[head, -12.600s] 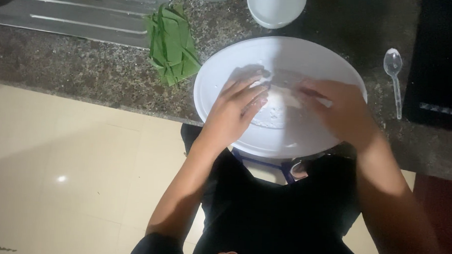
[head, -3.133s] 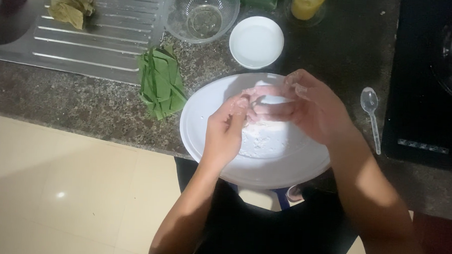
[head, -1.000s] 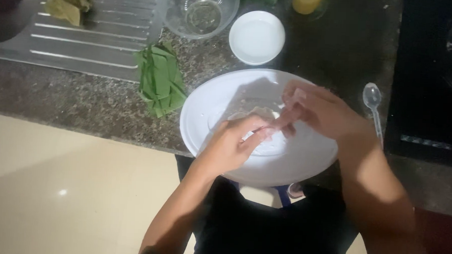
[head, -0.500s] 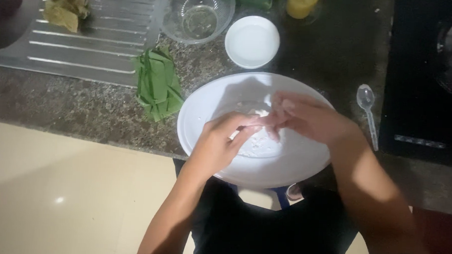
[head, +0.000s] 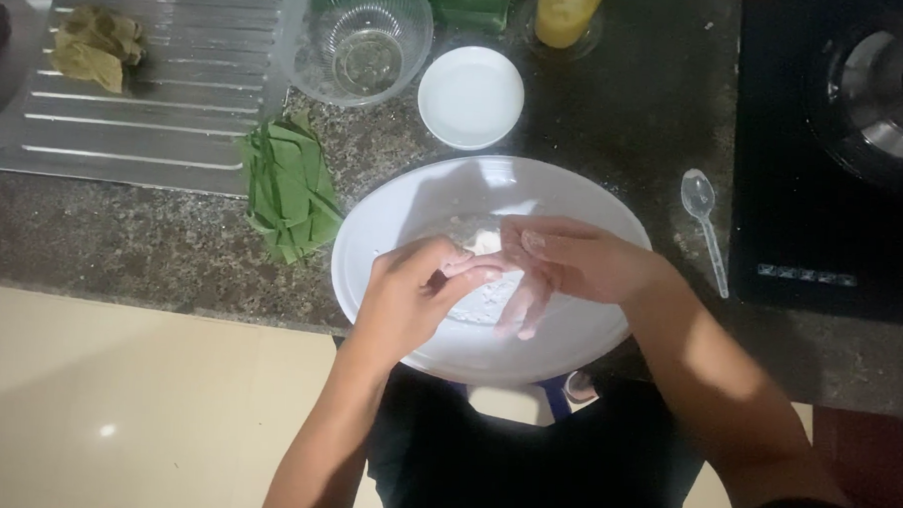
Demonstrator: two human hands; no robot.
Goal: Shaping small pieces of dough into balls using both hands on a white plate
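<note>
A large white plate (head: 403,212) sits at the counter's front edge with a lump of white dough (head: 480,241) on it. My left hand (head: 410,293) curls over the plate's left half, its fingertips pinching at the dough. My right hand (head: 561,263) reaches in from the right, fingers spread and lying across the dough, touching the left fingertips. Most of the dough is hidden under both hands. White crumbs dot the plate.
Folded green leaves (head: 289,188) lie left of the plate. Behind it stand a small white saucer (head: 471,96), a clear glass bowl (head: 357,38) and a yellow bottle (head: 568,13). A clear plastic spoon (head: 705,228) lies on the right, beside a black stove (head: 835,147). A steel drainboard (head: 128,72) holds wilted leaves (head: 97,46).
The dough was lifted between both hands three seconds ago and now lies low on the plate. My hands have kept working it, the right fingers spreading flat over it.
</note>
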